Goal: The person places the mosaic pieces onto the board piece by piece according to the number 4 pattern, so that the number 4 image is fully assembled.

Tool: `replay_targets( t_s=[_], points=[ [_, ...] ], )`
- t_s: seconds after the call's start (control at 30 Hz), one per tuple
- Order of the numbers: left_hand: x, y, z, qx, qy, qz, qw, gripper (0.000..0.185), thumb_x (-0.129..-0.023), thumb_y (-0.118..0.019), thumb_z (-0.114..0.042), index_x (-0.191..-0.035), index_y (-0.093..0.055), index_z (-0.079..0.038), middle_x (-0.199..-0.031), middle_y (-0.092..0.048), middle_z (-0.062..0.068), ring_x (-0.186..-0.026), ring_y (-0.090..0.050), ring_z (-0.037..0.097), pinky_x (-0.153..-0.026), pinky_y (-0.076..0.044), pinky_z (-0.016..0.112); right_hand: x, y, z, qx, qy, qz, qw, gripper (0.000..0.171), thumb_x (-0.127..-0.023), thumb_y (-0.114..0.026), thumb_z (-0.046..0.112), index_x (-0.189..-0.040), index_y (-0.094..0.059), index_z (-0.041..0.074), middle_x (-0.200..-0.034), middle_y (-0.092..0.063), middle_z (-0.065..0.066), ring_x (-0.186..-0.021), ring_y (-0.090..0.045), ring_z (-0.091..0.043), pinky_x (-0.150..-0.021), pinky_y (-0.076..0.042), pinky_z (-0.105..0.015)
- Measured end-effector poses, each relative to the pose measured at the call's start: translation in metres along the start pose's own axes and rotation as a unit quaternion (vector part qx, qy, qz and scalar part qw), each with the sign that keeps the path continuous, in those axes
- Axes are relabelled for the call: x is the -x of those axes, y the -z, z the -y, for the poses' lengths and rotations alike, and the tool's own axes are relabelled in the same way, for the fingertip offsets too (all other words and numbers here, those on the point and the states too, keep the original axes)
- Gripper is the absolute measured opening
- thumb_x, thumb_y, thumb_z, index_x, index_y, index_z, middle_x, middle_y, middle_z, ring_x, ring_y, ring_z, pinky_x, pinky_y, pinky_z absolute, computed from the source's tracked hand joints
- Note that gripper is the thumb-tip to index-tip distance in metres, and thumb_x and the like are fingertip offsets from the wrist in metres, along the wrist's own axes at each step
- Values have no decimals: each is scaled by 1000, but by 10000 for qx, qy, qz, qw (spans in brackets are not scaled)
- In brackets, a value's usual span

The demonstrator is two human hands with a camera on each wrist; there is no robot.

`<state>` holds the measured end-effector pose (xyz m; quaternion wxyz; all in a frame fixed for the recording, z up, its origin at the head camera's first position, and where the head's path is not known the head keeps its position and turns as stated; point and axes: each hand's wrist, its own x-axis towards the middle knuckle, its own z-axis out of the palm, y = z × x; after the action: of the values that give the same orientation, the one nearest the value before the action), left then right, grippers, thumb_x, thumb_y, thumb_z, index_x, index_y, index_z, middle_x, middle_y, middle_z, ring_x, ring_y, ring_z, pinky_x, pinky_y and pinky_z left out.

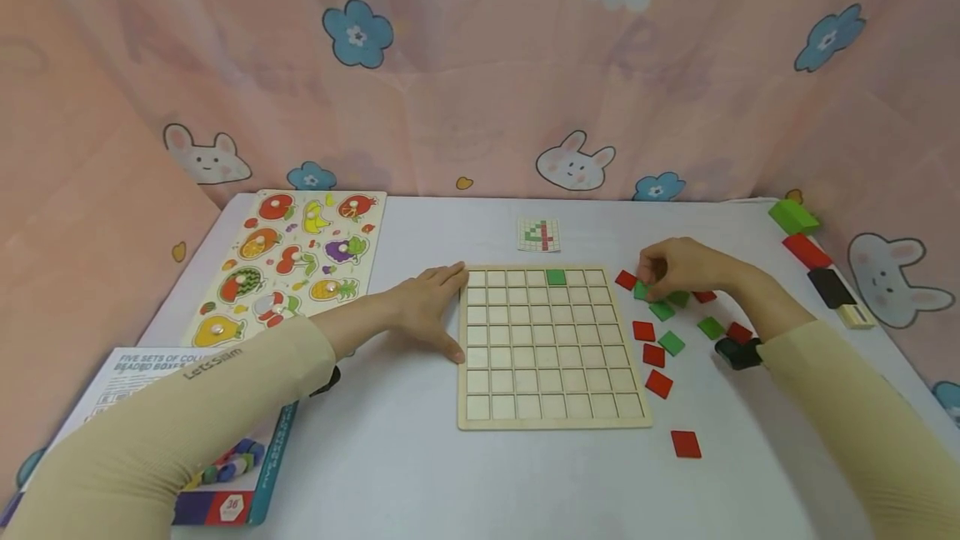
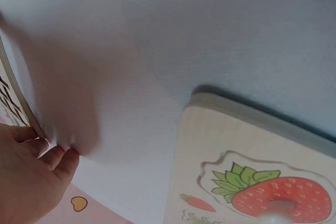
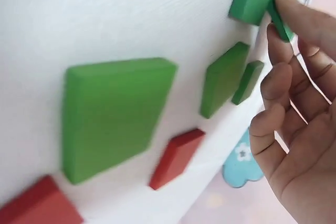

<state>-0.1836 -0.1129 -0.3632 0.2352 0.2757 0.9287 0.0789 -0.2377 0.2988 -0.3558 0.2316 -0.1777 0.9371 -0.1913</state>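
A wooden grid board (image 1: 555,423) lies on the white table, with one green square tile (image 1: 556,277) in its top row. My left hand (image 1: 427,307) rests along the board's left edge, fingers and thumb spread. In the left wrist view its fingertips touch the board's edge (image 2: 20,95). To the right of the board, my right hand (image 1: 686,263) pinches a green tile (image 3: 282,23) between thumb and finger, just over the table. Loose red tiles (image 1: 643,331) and green tiles (image 1: 672,343) lie around that hand. A small pattern card (image 1: 538,235) lies behind the board.
A fruit puzzle board (image 1: 348,277) lies at the back left, and a box (image 1: 258,473) with printed lettering stands in front of it. Green, red, black and pale blocks (image 1: 807,252) line the right edge. A pink patterned cloth (image 1: 450,90) hangs behind the table.
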Motion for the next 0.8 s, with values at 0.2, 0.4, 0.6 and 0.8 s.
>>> replay_targets(
  t_s=[0.2,0.4,0.6,0.8],
  points=[
    [-1,-1,0,-36,14,21,10000,127,-70,-78,-65,-159,-10,-5,-169,-2,14,-155,-11,40,-119,-28,62,-3,8,20,166,437,-304,9984,14,-82,-75,10,-91,-64,14,-83,-60,-3,-82,-54,-19,-67,-48,-29],
    [-1,-1,0,-74,35,22,10000,127,-71,-78,-65,-159,-10,-5,-169,-2,15,-155,-11,40,-119,-28,62,-18,-4,58,19,1250,-707,9896,13,-89,-71,10,-100,-71,17,-86,-68,0,-82,-59,-15,-71,-52,-27],
    [-1,-2,1,-86,37,63,9999,127,-71,-77,-65,-159,-8,-6,-169,-1,14,-156,-9,39,-120,-27,61,-33,-32,95,-462,1662,-774,9820,12,-91,-70,9,-100,-73,15,-95,-73,-2,-90,-65,-15,-82,-56,-31],
    [-1,-1,0,-71,70,85,9999,126,-71,-78,-65,-160,-8,-6,-169,-1,13,-156,-8,39,-119,-26,63,-44,-45,111,-491,1627,-809,9821,8,-90,-70,7,-95,-72,12,-90,-71,-4,-83,-61,-16,-77,-52,-30]
  ],
)
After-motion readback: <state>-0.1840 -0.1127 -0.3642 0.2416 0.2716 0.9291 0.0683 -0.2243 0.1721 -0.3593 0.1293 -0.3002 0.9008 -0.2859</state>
